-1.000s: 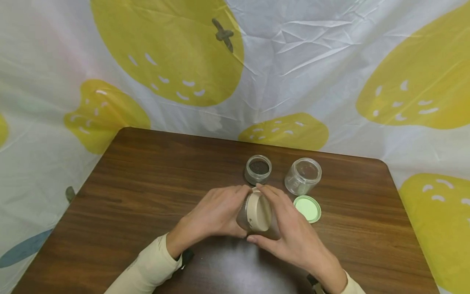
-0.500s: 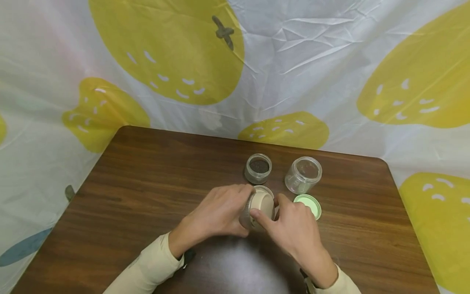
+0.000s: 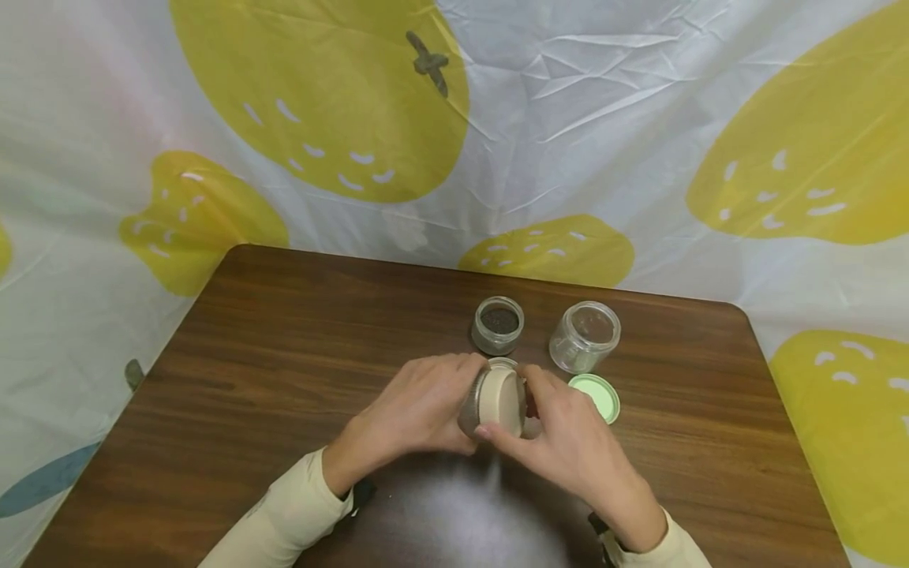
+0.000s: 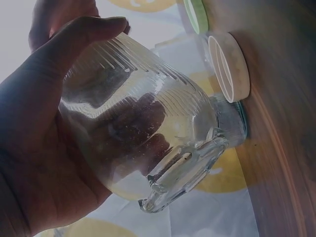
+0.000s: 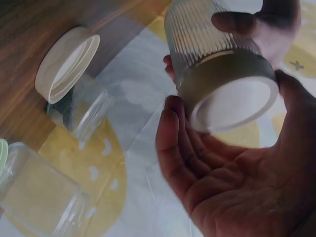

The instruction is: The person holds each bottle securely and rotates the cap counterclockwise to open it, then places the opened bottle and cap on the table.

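My left hand (image 3: 419, 406) grips a clear ribbed glass jar (image 4: 133, 113) round its side, tilted so that its mouth end faces right. A beige lid (image 5: 232, 94) with a paler round top sits over that mouth. My right hand (image 3: 571, 442) holds the lid's rim between thumb and fingertips, as the right wrist view shows. The jar's thick moulded glass base points away from the lid in the left wrist view. Just behind the hands, a second beige lid (image 5: 66, 64) lies on the table, mostly hidden in the head view.
A small glass jar (image 3: 497, 325) with dark contents stands behind the hands. To its right is a larger clear jar (image 3: 585, 338) without a lid, with a light green lid (image 3: 596, 397) in front. A patterned cloth (image 3: 604, 118) hangs behind the brown table (image 3: 319, 315).
My right hand loosened round the lid and drew back a little to the right, then closed on its rim again. My left hand keeps its hold on the jar.
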{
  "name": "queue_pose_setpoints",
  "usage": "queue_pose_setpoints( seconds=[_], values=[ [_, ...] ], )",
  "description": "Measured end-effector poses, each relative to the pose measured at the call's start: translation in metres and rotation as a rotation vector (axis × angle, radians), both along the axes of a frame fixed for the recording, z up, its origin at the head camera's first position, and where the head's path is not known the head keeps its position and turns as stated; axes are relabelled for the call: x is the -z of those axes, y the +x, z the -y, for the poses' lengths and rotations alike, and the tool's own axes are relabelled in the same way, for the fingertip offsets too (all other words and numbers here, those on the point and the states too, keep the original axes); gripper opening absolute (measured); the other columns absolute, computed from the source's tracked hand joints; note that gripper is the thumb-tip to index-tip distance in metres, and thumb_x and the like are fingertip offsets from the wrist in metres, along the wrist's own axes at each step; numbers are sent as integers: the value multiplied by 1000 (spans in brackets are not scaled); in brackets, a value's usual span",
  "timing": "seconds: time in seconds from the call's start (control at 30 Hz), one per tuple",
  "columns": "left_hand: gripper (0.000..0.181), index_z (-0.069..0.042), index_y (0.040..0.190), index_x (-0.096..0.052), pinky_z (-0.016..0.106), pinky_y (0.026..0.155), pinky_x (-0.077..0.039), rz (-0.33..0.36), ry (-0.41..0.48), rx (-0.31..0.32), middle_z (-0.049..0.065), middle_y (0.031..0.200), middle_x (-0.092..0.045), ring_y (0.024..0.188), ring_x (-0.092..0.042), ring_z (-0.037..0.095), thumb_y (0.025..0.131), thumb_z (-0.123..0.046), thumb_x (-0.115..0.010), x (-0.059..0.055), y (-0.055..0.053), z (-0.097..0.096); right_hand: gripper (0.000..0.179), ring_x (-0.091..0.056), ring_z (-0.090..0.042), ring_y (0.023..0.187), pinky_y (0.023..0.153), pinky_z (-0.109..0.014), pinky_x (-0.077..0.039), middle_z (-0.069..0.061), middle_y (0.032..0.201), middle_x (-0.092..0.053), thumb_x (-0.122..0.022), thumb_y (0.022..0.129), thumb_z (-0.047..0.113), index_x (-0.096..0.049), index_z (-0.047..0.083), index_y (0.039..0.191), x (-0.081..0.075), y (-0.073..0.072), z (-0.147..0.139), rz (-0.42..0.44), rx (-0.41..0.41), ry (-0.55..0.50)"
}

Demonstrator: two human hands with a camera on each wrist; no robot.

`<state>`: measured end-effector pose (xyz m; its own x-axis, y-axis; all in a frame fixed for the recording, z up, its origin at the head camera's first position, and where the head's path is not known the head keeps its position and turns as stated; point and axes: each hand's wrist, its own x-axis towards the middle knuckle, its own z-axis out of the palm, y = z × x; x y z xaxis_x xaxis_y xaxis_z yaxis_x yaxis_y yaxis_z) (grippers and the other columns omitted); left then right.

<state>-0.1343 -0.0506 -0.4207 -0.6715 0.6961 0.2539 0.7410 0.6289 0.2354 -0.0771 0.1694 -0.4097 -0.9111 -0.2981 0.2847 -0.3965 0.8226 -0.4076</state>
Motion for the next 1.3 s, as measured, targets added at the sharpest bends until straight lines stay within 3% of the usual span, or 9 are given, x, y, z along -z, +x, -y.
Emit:
queue_pose_setpoints(
  seconds=[0.1, 0.17, 0.53, 0.73, 0.87, 1.07, 1.3],
  values=[
    [82, -15, 125, -60, 35, 79, -59, 4, 6, -11, -6, 100, -70, 87, -67, 12, 57, -43, -96, 0, -2, 2, 84, -69, -10, 92, 77, -31, -58, 1, 116, -73, -83, 82, 63, -56, 16, 147, -1, -2, -4, -21, -59, 11],
    [81, -15, 125, -61, 35, 80, -58, 1, 11, -14, -6, 99, -71, 86, -67, 13, 58, -44, -95, 1, -3, 3, 88, -70, -11, 96, 79, -34, -59, 2, 121, -72, -84, 81, 62, -53, 20, 151, -1, -3, -6, -33, -85, 17],
    [81, -16, 123, -62, 35, 78, -56, -20, 10, -45, -6, 97, -72, 82, -68, 14, 55, -44, -96, 4, -8, 10, 98, -68, -18, 122, 96, -41, -60, -1, 140, -65, -96, 74, 41, -48, 21, 157, -2, -7, -4, -61, -157, 23],
    [81, -17, 124, -63, 36, 78, -58, 11, 23, -77, -6, 98, -73, 82, -69, 15, 55, -44, -97, 6, -10, 17, 97, -65, -19, 130, 102, -42, -58, 0, 146, -63, -96, 75, 39, -47, 18, 156, -2, -9, -2, -70, -157, 18],
    [79, -20, 124, -63, 36, 75, -59, 59, 44, -108, -7, 100, -73, 81, -69, 14, 58, -47, -96, 7, -12, 21, 96, -66, -18, 126, 99, -42, -58, 0, 144, -63, -96, 75, 40, -47, 17, 154, -2, -8, -2, -46, -123, -12],
    [79, -25, 123, -64, 33, 72, -58, 119, 94, -147, -13, 106, -74, 82, -70, 12, 57, -57, -96, 7, -18, 25, 88, -68, -14, 104, 86, -38, -59, 0, 123, -69, -98, 70, 42, -51, 13, 138, 1, -7, -2, -16, -73, -44],
    [84, -25, 127, -65, 38, 75, -60, 185, 186, -244, -9, 107, -76, 88, -73, 15, 58, -62, -96, 8, -24, 29, 86, -66, -11, 103, 85, -36, -59, 1, 121, -69, -98, 69, 37, -49, 12, 135, 11, -11, -2, -3, -102, -71]
  ],
)
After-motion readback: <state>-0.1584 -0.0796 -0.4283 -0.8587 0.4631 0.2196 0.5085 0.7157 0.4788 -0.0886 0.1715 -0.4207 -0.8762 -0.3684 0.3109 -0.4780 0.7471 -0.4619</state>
